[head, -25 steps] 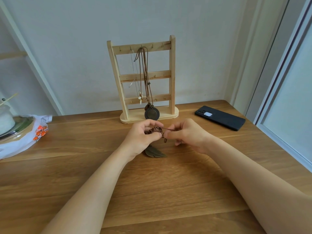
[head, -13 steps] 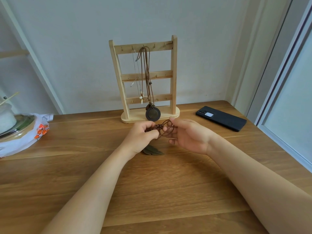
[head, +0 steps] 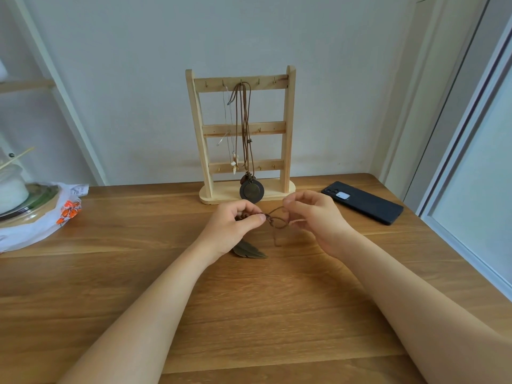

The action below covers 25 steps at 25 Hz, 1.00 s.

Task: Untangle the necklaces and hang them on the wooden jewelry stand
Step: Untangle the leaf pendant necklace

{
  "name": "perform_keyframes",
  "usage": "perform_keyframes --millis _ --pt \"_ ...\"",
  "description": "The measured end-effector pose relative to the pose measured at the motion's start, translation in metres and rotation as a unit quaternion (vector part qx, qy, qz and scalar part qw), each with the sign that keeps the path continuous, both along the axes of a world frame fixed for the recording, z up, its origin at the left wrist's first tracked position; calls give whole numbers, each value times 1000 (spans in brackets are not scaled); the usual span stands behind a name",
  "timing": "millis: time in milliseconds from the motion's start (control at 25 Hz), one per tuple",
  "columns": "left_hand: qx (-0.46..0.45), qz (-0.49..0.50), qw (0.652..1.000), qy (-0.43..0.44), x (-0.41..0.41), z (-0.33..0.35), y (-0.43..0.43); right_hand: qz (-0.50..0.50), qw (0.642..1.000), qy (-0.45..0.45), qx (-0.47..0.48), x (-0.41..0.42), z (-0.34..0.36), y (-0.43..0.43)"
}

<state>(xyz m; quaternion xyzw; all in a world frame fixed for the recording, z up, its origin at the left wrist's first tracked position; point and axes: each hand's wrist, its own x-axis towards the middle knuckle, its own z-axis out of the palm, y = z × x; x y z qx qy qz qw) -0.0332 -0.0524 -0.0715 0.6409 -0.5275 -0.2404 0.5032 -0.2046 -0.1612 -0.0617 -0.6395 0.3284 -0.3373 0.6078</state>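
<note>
Necklaces: you can see three. One brown cord necklace (head: 277, 220) is in your hands, just above the wooden table (head: 249, 314), in front of the stand. Your left grip (head: 232, 228) pinches its knotted part between thumb and finger. Your right grip (head: 318, 220) pinches the cord loop. Its bronze metal leaf (head: 250, 251) rests on the table by your left wrist.

The one pale wooden jewelry stand (head: 288, 120) has three bars. Two necklaces hang from its top bar: a thin clear necklace (head: 235, 163) with a small white charm, and a long brown necklace (head: 251, 191) with a round dark disc.

One black phone (head: 363, 202) lies on your right. One white plastic bag (head: 41, 225) with orange print lies on your left.
</note>
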Motion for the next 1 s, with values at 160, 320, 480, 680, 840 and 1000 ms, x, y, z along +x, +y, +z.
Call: perform_keyframes --millis 160,320,480,680,840,1000 --pt "4 22 1000 0 0 -1 -1 -44 985 -19 -166 -2 3 3" --pt "-6 29 1000 8 -1 1 1 31 979 38 -197 0 2 8" --pt "-5 30 999 8 -3 0 1 64 995 20 -76 -1 -2 6" --pt "-12 15 999 29 -2 -2 -2 55 995 46 -67 2 -8 6" --pt "-3 0 1000 21 -1 -1 -2 66 989 20 -132 3 -8 6" --pt "2 -18 1000 9 -3 0 -1 55 968 42 -243 3 -9 7"
